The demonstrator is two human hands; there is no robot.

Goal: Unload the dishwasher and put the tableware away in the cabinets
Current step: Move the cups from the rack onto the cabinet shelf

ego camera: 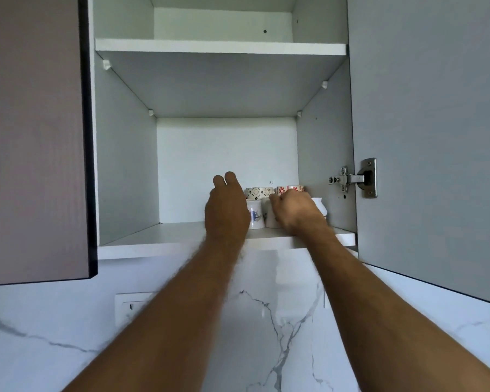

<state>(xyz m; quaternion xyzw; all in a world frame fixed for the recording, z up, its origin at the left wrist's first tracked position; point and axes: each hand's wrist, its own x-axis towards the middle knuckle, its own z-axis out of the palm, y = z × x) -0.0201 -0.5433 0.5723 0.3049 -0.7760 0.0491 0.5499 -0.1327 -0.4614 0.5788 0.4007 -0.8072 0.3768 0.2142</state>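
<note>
Both my arms reach up into an open wall cabinet. Several white patterned mugs stand on its bottom shelf (176, 236), at the right. My left hand (227, 210) is raised in front of a mug with a blue print (255, 217), fingers extended upward; whether it touches a mug I cannot tell. My right hand (294, 212) has its fingers curled round a white mug (269, 217) next to it. Behind stand a mug with a diamond pattern (259, 191) and one with red flowers (290, 189). A plain white cup (321, 206) shows at the far right.
The upper shelf (221, 48) holds nothing that I can see. The right cabinet door (430, 137) stands open on its metal hinge (351, 179); a brown door (34, 137) hangs at the left. Below is a marble-patterned wall with a white socket (130, 305).
</note>
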